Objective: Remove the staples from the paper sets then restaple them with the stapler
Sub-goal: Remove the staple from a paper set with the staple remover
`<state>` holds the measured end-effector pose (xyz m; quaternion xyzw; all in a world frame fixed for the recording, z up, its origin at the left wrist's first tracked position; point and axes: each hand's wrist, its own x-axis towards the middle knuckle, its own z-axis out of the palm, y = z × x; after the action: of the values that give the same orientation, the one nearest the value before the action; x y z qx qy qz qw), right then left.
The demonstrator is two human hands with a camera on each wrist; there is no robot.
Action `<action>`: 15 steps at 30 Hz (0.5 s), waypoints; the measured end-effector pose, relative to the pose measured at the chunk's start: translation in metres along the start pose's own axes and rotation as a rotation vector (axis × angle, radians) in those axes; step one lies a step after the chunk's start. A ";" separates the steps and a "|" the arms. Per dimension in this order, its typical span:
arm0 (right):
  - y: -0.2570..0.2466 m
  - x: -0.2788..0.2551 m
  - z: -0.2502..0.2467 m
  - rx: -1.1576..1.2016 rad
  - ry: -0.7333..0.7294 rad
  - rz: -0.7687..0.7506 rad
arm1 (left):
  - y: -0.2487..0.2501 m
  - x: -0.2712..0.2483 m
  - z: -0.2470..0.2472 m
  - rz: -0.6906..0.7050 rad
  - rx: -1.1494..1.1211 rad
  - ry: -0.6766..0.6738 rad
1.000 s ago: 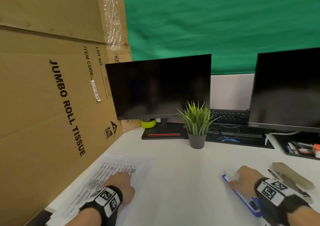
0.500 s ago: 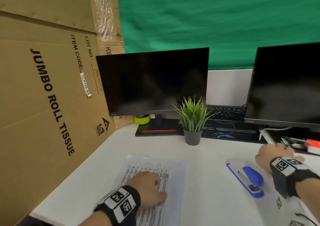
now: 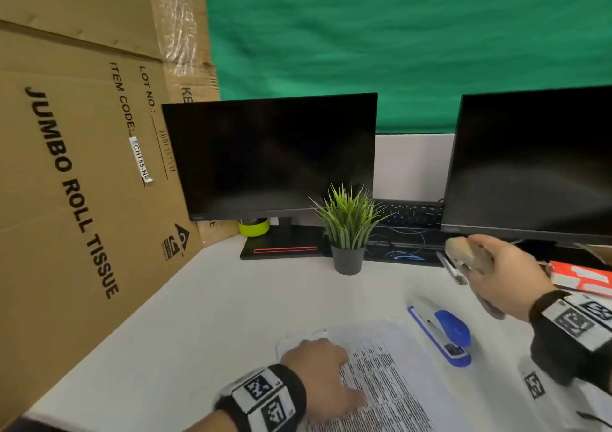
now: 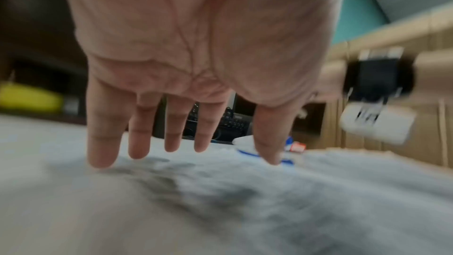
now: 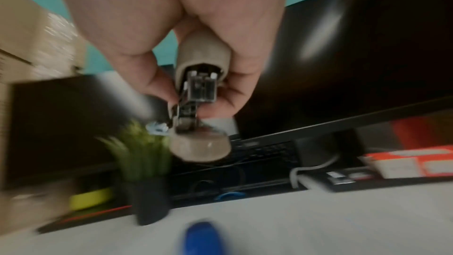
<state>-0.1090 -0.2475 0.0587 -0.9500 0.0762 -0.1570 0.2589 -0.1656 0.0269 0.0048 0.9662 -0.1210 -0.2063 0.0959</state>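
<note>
A printed paper set (image 3: 390, 382) lies on the white desk (image 3: 231, 315) near the front. My left hand (image 3: 326, 370) presses flat on its upper left part, fingers straight (image 4: 102, 143); the sheet below it (image 4: 220, 201) is blurred. A blue and white stapler (image 3: 443, 332) lies just right of the paper, also low in the right wrist view (image 5: 201, 238). My right hand (image 3: 493, 269) is raised behind the stapler and grips a beige and metal hand tool (image 3: 463, 253). In the right wrist view thumb and fingers curl round that tool (image 5: 201, 104), its metal front facing out.
A small potted plant (image 3: 347, 226) stands mid-desk before two dark monitors (image 3: 271, 157) (image 3: 536, 160). A large cardboard box (image 3: 82, 166) walls the left side. A red and white box (image 3: 583, 279) lies at the far right, a keyboard (image 3: 410, 213) behind the plant.
My left hand slid the paper set rightward to the desk's middle. My right hand left the blue stapler, took the beige tool from the desk's right side and lifted it.
</note>
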 end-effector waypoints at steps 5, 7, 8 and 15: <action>-0.052 -0.051 0.030 0.222 -0.481 -0.159 | -0.044 -0.003 0.002 -0.142 0.103 -0.069; -0.064 -0.065 0.059 0.176 -0.610 -0.219 | -0.056 -0.004 0.006 -0.140 0.114 -0.138; -0.070 -0.070 0.075 0.105 -0.629 -0.276 | -0.059 -0.004 0.008 -0.138 0.123 -0.164; -0.101 -0.081 0.131 -0.094 -0.752 -0.279 | -0.065 0.003 0.027 -0.208 0.173 -0.105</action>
<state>-0.1339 -0.0813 -0.0171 -0.9531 -0.1467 0.1717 0.2013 -0.1617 0.0846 -0.0363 0.9660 -0.0425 -0.2544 -0.0160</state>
